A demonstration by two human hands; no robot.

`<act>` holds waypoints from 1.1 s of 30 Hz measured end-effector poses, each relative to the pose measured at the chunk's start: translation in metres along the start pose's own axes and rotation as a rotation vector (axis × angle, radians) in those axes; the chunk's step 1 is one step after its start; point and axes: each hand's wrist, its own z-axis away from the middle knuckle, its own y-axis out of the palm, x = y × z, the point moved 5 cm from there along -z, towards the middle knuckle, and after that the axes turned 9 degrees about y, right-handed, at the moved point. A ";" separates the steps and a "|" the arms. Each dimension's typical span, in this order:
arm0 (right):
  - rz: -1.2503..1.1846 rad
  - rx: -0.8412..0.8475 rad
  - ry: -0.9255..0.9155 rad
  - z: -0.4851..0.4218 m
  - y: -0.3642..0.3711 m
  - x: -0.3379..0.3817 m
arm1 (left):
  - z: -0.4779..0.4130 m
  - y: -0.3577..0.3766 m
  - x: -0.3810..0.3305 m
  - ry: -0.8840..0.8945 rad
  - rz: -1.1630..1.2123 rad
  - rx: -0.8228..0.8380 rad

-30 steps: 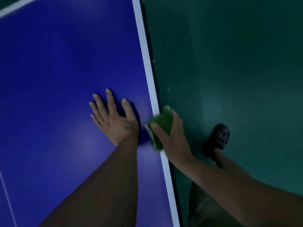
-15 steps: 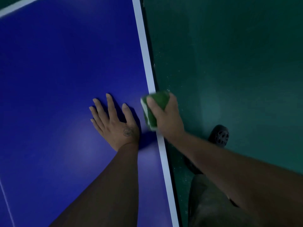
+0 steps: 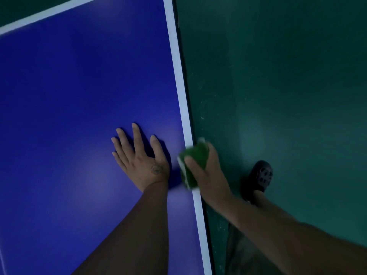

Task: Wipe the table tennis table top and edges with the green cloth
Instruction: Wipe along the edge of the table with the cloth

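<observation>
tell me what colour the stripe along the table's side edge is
White. The stripe borders the blue table top, clearest in the head view.

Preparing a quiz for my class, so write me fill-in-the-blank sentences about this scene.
1. The right hand grips the folded green cloth at the table's ____ edge stripe.
2. The left hand lies flat on the blue table tennis table top, holding ____.
3. On the dark green floor stands a foot in a ____ perforated shoe.
Missing: white; nothing; black.
</observation>
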 end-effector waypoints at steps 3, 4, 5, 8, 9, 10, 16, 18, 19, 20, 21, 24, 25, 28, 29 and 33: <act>0.014 0.002 0.069 0.033 0.002 -0.050 | 0.001 0.000 0.000 0.006 -0.006 -0.008; 0.010 -0.011 0.088 0.034 0.002 -0.053 | 0.001 0.000 0.000 0.010 -0.004 -0.012; 0.009 -0.026 0.099 0.031 0.004 -0.050 | 0.001 0.000 0.000 0.015 -0.001 -0.020; -0.005 -0.091 0.095 0.007 0.009 -0.019 | 0.001 0.002 0.000 0.027 0.005 -0.033; -0.011 -0.113 0.084 -0.005 0.010 -0.002 | 0.001 0.002 0.000 0.026 0.008 -0.036; -0.021 -0.127 0.067 -0.018 0.011 0.017 | 0.001 0.002 0.000 0.025 0.011 -0.044; 0.002 -0.135 -0.085 -0.107 0.006 0.130 | 0.000 0.004 0.003 0.025 0.030 -0.055; -0.002 -0.119 -0.084 -0.130 0.006 0.159 | 0.000 0.004 0.003 0.024 0.037 -0.056; -0.001 -0.114 -0.080 -0.139 0.005 0.171 | 0.000 0.004 0.002 0.025 0.043 -0.057; -0.003 -0.113 -0.077 -0.145 0.004 0.181 | 0.000 0.004 0.002 0.026 0.047 -0.054; -0.010 -0.114 -0.076 -0.148 0.004 0.189 | 0.000 0.004 0.001 0.027 0.050 -0.049; -0.012 -0.147 -0.111 -0.141 0.005 0.187 | 0.000 0.005 0.003 0.026 0.051 -0.033; 0.004 -0.167 -0.142 -0.132 0.005 0.177 | 0.000 0.006 0.003 0.027 0.052 -0.032; 0.019 -0.164 -0.174 -0.090 0.007 0.125 | 0.000 0.007 0.005 0.034 0.050 -0.045; 0.020 -0.152 -0.138 -0.074 0.006 0.103 | 0.000 0.008 0.005 0.038 0.050 -0.049; 0.053 -0.106 0.008 -0.019 0.004 0.019 | 0.000 0.009 0.007 0.049 0.048 -0.043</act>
